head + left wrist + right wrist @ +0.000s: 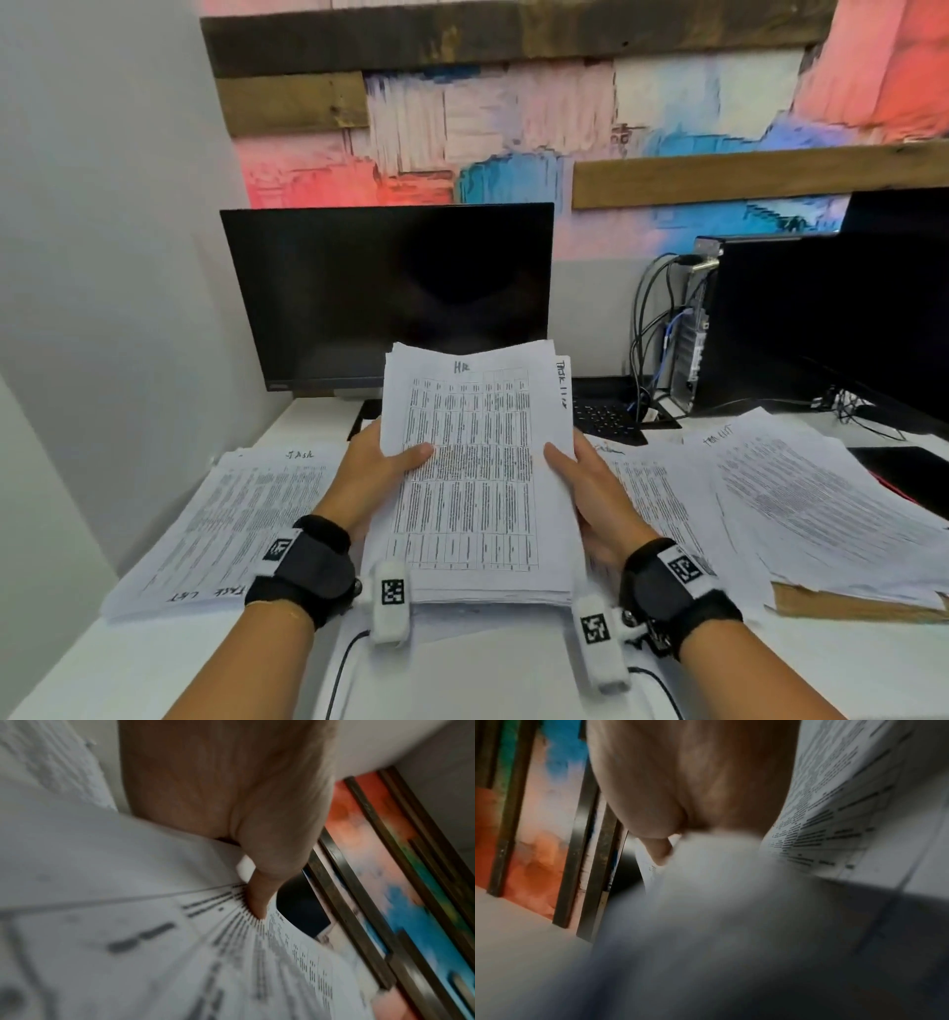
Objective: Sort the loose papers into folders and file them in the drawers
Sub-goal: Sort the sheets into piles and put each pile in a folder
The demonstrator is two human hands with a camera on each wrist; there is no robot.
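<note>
A thick stack of printed papers (482, 478) stands tilted up in front of me, its top sheet a table headed "HR". My left hand (377, 470) grips its left edge, thumb on the top sheet and fingers behind. My right hand (585, 478) grips the right edge the same way. In the left wrist view the thumb (259, 896) presses on the printed sheet (180, 953). In the right wrist view the thumb (658, 850) lies on the stack's edge (706, 882). No folder or drawer is in view.
A pile of papers (241, 519) marked "Task" lies on the white desk (154, 663) at left. More spread papers (801, 503) lie at right over a brown board (821, 606). Behind stand a dark monitor (390, 293), a keyboard (606, 416) and a computer tower (801, 324) with cables.
</note>
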